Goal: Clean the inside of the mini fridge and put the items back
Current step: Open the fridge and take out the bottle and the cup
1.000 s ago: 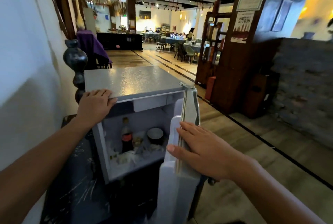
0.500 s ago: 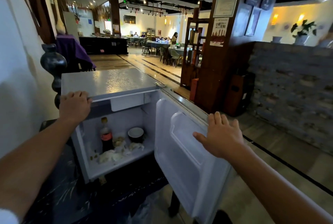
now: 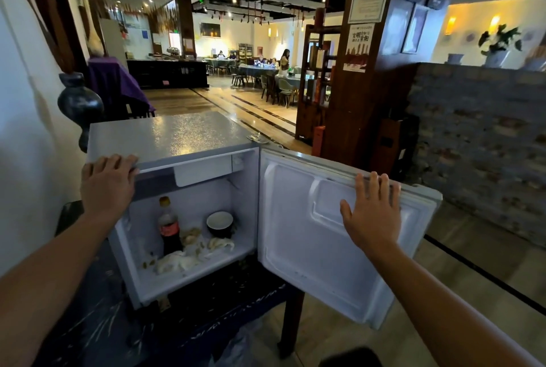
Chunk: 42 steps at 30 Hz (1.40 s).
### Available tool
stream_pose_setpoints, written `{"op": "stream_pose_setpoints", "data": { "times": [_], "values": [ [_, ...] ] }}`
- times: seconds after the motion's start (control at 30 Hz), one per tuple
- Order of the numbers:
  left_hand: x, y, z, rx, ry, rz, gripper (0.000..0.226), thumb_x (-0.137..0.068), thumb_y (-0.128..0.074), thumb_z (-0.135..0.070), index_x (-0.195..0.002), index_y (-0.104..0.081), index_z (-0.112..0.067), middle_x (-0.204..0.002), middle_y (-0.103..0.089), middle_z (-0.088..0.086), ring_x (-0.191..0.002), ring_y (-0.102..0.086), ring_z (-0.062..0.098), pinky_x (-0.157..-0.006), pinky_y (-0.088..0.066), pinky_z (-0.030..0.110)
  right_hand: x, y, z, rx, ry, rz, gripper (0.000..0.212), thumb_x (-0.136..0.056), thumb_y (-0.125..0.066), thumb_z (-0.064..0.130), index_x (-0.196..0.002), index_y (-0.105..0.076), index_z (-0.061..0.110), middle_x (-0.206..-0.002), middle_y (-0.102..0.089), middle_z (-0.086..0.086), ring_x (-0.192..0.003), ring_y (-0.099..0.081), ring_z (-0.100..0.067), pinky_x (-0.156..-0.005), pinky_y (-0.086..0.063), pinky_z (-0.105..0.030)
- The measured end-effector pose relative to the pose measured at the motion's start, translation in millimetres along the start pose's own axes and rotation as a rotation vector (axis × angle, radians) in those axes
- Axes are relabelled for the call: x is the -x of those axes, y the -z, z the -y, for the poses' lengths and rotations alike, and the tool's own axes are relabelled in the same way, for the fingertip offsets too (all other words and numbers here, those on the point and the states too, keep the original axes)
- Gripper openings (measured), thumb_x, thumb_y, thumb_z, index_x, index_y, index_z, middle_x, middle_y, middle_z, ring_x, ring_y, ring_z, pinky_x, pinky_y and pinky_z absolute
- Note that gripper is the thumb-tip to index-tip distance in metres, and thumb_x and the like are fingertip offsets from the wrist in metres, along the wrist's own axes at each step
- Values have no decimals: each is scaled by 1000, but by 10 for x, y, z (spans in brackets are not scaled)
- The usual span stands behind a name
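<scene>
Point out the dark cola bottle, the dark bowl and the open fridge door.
Dark cola bottle (image 3: 169, 229), head view, red label.
Dark round bowl (image 3: 219, 220), head view, pale inside.
White open fridge door (image 3: 298, 219), head view, inner liner.

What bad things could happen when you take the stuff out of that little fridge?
The cola bottle stands upright among crumpled white scraps, so reaching past it for the dark bowl behind could knock it over. The small crumbs near the front edge might get swept onto the dark table. The open door hangs out past the table's edge, so leaning on it may tip the fridge.
</scene>
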<state>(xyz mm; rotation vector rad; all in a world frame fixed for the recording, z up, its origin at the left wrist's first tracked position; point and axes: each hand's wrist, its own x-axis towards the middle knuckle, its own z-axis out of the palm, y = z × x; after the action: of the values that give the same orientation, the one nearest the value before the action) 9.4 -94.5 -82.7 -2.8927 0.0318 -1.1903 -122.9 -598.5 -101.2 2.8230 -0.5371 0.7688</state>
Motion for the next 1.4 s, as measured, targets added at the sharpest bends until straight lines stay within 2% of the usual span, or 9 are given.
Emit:
{"op": "stream_pose_setpoints", "data": {
  "times": [0.4, 0.6, 0.73, 0.83, 0.93, 1.07, 1.23, 1.34, 1.4],
  "values": [
    [-27, -75, 82, 17, -10, -30, 33, -97, -56, -28, -128, -56, -17, -121, -63, 14, -111, -54, 40, -94, -37, 49, -364, -275, 53, -33, -72, -27, 79, -88, -54, 48, -151, -26, 10, -159, -22, -25, -149, -10, -43, -120, -11, -60],
    [-12, -118, 181, 64, -86, 55, 48, -89, -66, -28, -132, -51, -15, -132, -58, 15, -121, -52, 38, -102, -33, 50, -418, -214, 89, -95, -89, -54, 81, -83, -66, 41, -147, -30, 7, -157, -24, -26, -148, -12, -44, -118, -16, -63],
    [127, -57, 231, 213, -230, -70, 41, -93, -52, -32, -127, -58, -10, -135, -58, 14, -128, -51, 35, -106, -38, 51, -332, -151, 432, -194, -42, -120, 68, -86, -60, 39, -140, -39, 5, -156, -26, -23, -149, -14, -40, -120, -13, -57],
    [572, -37, 32, 388, -333, -161, 29, -92, -54, -23, -113, -67, -7, -124, -64, 15, -116, -57, 31, -101, -43, 43, -91, -189, 850, -311, 86, -106, 60, -84, -50, 42, -135, -47, 11, -150, -38, -18, -145, -25, -36, -118, -21, -53],
    [1124, -372, -72, 488, -270, -9, 26, -92, -54, -23, -107, -69, -7, -119, -64, 15, -109, -60, 33, -96, -47, 44, 247, -386, 1306, -464, 225, -43, 49, -85, -50, 39, -128, -56, 15, -145, -47, -10, -138, -38, -31, -113, -30, -48],
    [1780, -1024, -68, 532, -56, 293, 36, -92, -51, -33, -119, -66, -15, -137, -54, 12, -123, -54, 32, -104, -46, 46, 603, -887, 1933, -572, 431, 118, 49, -84, -48, 38, -128, -58, 20, -146, -48, -8, -136, -41, -29, -108, -41, -49],
    [2103, -1617, -82, 461, 148, 576, 52, -85, -49, -43, -130, -58, -18, -144, -50, 15, -120, -53, 34, -96, -53, 48, 666, -1699, 2532, -503, 609, 375, 56, -84, -52, 38, -137, -53, 18, -153, -41, -10, -137, -42, -35, -104, -45, -52],
    [2100, -1905, -103, 429, 221, 673, 54, -85, -62, -37, -135, -54, -17, -149, -46, 16, -122, -56, 40, -93, -56, 54, 530, -2114, 2794, -431, 660, 465, 60, -81, -55, 41, -136, -55, 18, -149, -47, -13, -131, -50, -37, -96, -51, -51],
    [2047, -2042, -169, 459, 302, 668, 59, -88, -56, -43, -140, -48, -17, -155, -37, 14, -132, -49, 39, -99, -53, 53, 410, -2395, 2937, -402, 652, 526, 63, -80, -60, 43, -136, -55, 13, -142, -54, -16, -123, -56, -38, -88, -55, -50]
  ]
}}
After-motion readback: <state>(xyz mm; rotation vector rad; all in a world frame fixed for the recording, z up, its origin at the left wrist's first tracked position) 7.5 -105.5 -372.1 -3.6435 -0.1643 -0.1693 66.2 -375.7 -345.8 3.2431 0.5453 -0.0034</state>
